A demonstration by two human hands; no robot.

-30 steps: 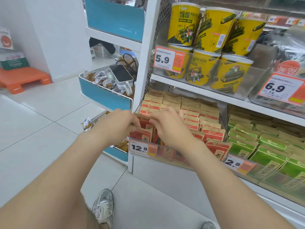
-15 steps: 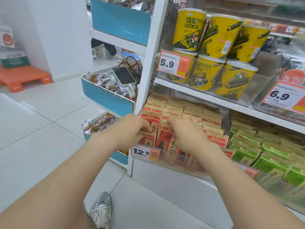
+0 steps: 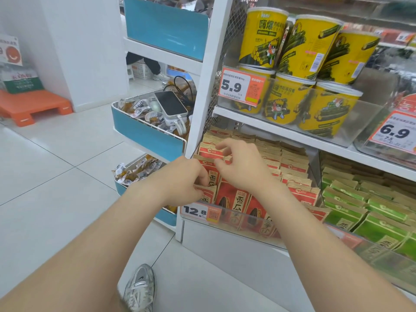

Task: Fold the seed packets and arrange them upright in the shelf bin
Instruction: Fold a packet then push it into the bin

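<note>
The two hands, which had been together on one packet top, drew apart. The right hand [image 3: 242,164] lifted off the front red seed packet [image 3: 233,199] and moved toward the rear rows of the shelf bin [image 3: 247,224], fingers loosened. The left hand [image 3: 180,180] settled at the bin's front left corner, pinching the corner packet [image 3: 203,195].

The red-and-tan seed packets [image 3: 231,200] look like matt kraft paper with crimped tops. The clear shelf bin front [image 3: 245,221] is glossy transparent plastic. The yellow cylindrical tubs [image 3: 262,39] have shiny printed wraps. The white floor tiles [image 3: 56,176] are smooth and reflective.
</note>
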